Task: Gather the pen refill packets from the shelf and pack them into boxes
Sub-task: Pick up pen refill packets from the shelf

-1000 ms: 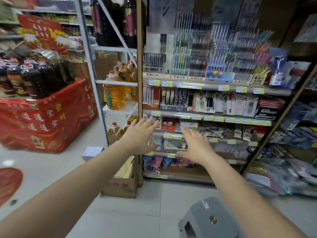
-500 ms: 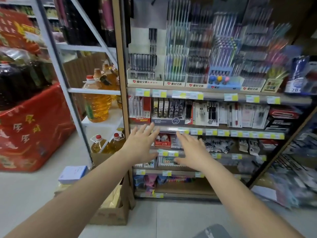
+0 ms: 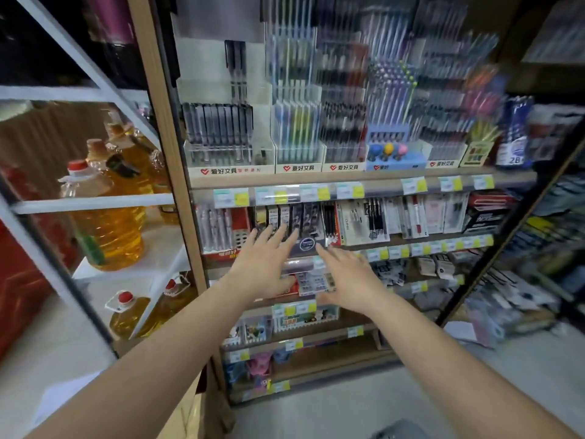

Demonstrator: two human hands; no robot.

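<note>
Two hands are reaching toward the stationery shelf (image 3: 364, 182) in the middle of the frame, and we are seeing both with fingers straight and spread, holding nothing. The left hand (image 3: 266, 267) is hanging just below a row of dark pen refill packets (image 3: 291, 218) — its fingertips (image 3: 269, 231) are overlapping the packets' lower edge, though we cannot tell whether they are touching. The right hand (image 3: 348, 280) is sitting lower and to the right, its fingertips pointing up toward the same row. Bottles of yellow oil (image 3: 104, 229) are standing on a white rack at the left of the frame.
</note>
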